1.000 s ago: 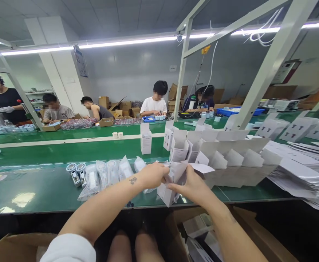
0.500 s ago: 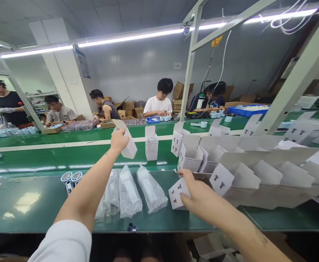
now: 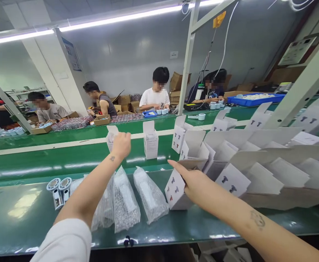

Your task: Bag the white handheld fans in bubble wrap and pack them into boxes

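My left hand (image 3: 122,145) is closed at the right side of a small white box (image 3: 111,135) with its flap up, over the green belt. Its fingertips are hidden. My right hand (image 3: 196,183) grips an open white carton (image 3: 175,189) printed with small device pictures; its index finger stretches over the top edge, and the thumb is hidden. Between my arms, clear bubble-wrap bags with pale blue contents lie on the bench, one (image 3: 150,194) beside the carton and another (image 3: 126,200) to its left. Two light-blue round-headed devices (image 3: 59,189) rest left of the bags.
Another upright white box (image 3: 150,142) stands on the belt (image 3: 74,160). Rows of open white cartons (image 3: 266,174) fill the bench at right. A metal post (image 3: 188,62) rises beyond. Across the belt, several co-workers sit; a blue tray (image 3: 253,100) holds white parts.
My left hand has brought its box from a tilt to upright on the left. My right hand has shifted to the carton's right edge, and the carton stands straighter. The view has turned slightly.
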`<state>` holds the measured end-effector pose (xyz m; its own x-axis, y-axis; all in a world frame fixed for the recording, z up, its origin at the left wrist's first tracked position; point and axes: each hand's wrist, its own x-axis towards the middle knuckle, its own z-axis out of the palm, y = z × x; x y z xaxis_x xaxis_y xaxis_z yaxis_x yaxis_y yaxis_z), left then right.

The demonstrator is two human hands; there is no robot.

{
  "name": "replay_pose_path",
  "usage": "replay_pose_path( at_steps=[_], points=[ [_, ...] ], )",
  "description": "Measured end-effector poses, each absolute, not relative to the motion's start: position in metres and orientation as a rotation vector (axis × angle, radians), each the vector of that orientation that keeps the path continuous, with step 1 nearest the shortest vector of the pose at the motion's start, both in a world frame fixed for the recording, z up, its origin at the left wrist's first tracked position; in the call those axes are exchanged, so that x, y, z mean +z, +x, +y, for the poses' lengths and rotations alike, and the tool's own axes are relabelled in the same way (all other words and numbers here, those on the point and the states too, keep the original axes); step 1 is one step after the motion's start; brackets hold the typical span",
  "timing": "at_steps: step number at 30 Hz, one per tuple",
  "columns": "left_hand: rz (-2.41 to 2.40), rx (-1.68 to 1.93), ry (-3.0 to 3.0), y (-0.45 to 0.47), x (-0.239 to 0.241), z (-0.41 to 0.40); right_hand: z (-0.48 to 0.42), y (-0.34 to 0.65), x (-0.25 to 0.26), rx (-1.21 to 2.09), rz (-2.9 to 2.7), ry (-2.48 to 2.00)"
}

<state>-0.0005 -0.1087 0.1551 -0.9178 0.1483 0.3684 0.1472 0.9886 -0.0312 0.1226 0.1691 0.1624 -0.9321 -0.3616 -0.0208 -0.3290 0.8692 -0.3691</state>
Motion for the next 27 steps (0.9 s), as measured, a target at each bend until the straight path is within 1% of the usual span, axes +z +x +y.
replay_pose_path(
  at_steps=[3, 4, 5, 7, 9, 12, 14, 15, 18, 20, 22, 24, 27],
  points=[
    [-2.878, 0.115, -1.276, 0.059, 0.129, -0.066, 0.17, 0.129, 0.175, -0.508, 3.06, -0.715],
    [-2.861, 0.244, -1.549, 0.078, 0.116, -0.053, 0.174, 0.134, 0.181, -0.528, 3.115, -0.762],
    [-2.835, 0.381, -1.699, 0.095, 0.102, -0.042, 0.181, 0.141, 0.187, -0.564, 3.181, -0.781],
    [-2.763, 0.614, -1.802, 0.118, 0.081, -0.025, 0.198, 0.155, 0.196, -0.659, 3.284, -0.747],
    [-2.674, 0.742, -1.824, 0.126, 0.074, -0.018, 0.217, 0.165, 0.197, -0.756, 3.26, -0.726],
    [-2.569, 0.758, -1.814, 0.123, 0.094, -0.027, 0.233, 0.16, 0.18, -0.877, 2.986, -0.736],
    [-2.616, 0.609, -1.622, 0.123, 0.124, -0.045, 0.233, 0.146, 0.162, -0.995, 2.788, -0.723],
    [-2.651, 0.455, -1.486, 0.126, 0.142, -0.056, 0.229, 0.138, 0.154, -1.078, 2.712, -0.727],
    [-2.659, -0.23, -1.147, 0.146, 0.198, -0.094, 0.216, 0.119, 0.138, -1.283, 2.583, -0.776],
    [-2.532, -0.678, -0.985, 0.163, 0.23, -0.111, 0.209, 0.114, 0.137, -1.276, 2.551, -0.816],
    [-2.364, -1.01, -0.789, 0.175, 0.253, -0.116, 0.202, 0.112, 0.14, -1.217, 2.521, -0.865],
    [-2.222, -1.206, -0.618, 0.177, 0.263, -0.105, 0.196, 0.11, 0.146, -1.211, 2.489, -0.938],
    [-2.216, -1.226, -0.558, 0.164, 0.261, -0.078, 0.19, 0.106, 0.148, -1.301, 2.47, -1.002]
  ],
)
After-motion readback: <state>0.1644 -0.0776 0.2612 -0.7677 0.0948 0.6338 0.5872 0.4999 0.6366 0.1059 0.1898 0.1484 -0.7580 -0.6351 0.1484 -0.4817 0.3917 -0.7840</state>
